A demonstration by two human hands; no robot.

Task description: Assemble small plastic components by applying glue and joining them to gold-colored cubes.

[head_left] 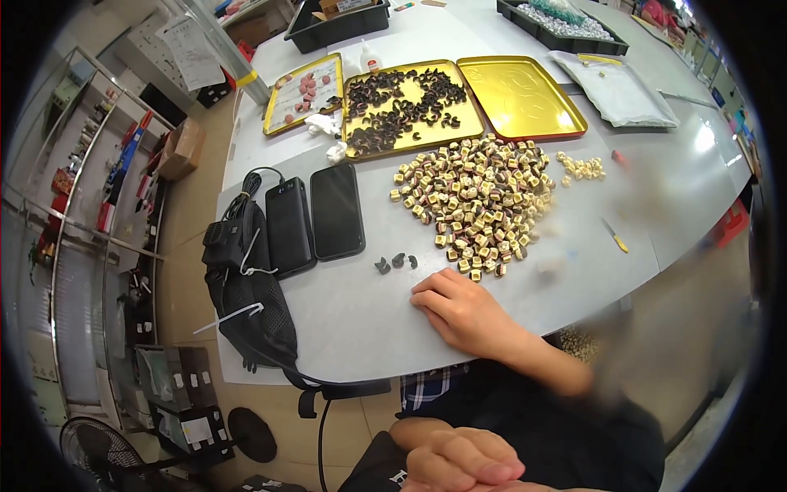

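My right hand rests on the grey tabletop, its fingers curled and drawn together. What its fingertips hold, if anything, is hidden. Just beyond it lies a heap of small cube-shaped pieces, cream-yellow with dark red-brown sides. A few dark curved pieces lie left of the fingertips. Low in the picture, close to my body, my left hand is closed with its fingers bent together, and its contents are out of sight. Behind the heap, a yellow tray carries many black crescent-shaped pieces.
To the left lie a black phone, a black power bank and a black strapped pouch. An empty gold tray and a tray of pinkish pieces stand farther back. A yellow-handled knife lies right, near loose cream pieces.
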